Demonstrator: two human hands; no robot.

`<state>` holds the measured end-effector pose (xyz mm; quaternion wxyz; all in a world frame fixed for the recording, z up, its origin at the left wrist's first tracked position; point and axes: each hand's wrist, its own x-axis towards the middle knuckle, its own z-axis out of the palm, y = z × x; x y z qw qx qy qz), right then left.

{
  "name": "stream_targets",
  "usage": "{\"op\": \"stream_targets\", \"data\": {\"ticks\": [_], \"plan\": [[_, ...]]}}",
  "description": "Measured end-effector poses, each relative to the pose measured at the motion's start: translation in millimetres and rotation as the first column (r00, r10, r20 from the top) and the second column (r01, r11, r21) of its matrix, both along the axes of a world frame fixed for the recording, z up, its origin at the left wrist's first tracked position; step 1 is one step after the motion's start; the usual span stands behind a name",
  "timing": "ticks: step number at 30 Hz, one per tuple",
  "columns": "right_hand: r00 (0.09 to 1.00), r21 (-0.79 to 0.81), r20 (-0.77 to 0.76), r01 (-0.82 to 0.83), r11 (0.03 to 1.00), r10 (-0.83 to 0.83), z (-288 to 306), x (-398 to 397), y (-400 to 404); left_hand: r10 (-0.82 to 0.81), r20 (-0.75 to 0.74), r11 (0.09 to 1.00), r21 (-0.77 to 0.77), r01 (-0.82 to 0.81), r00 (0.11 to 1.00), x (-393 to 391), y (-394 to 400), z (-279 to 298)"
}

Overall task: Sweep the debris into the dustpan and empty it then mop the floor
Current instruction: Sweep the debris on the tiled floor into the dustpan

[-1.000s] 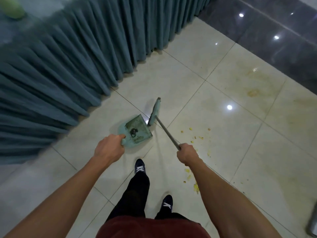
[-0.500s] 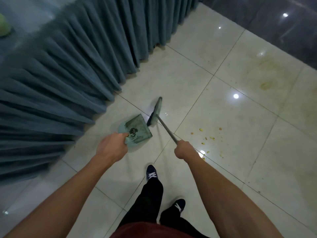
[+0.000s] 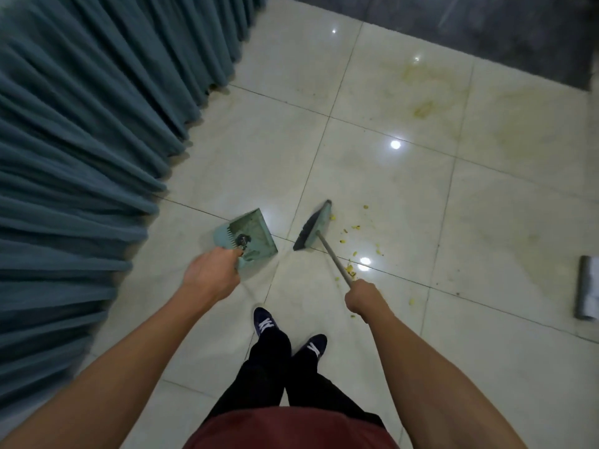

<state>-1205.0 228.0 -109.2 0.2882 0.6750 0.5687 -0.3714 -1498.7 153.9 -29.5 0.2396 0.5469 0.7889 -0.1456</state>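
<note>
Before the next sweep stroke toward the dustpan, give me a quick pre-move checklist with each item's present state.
1. Left hand grips dustpan: ok.
2. Right hand grips broom handle: ok.
3. Broom head between dustpan and yellow debris: not ok for sweeping in; debris lies on its far side.
4. Dustpan lip flat on floor: cannot tell.
5. Dustpan has room: ok, one dark clump inside.
6. Shoes clear of debris: ok.

The floor (image 3: 372, 367) is glossy pale tile with thin dark grout lines, bordered by a dark strip (image 3: 453, 27) along the far edge. Yellow crumbs (image 3: 351, 251) lie scattered on it near the middle, and a yellowish stain (image 3: 424, 92) spreads farther off. A grey object (image 3: 588, 286) lies at the right edge. Two dark shoes (image 3: 288, 332) stand on the tiles.
</note>
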Motion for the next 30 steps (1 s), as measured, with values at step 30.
{"op": "stream_targets", "data": {"ticks": [30], "plan": [[0.967, 0.133, -0.040, 0.253, 0.958, -0.250, 39.0, 66.8, 38.4, -0.257, 0.100, 0.965, 0.082, 0.250, 0.961, 70.6, 130.7, 12.8]]}}
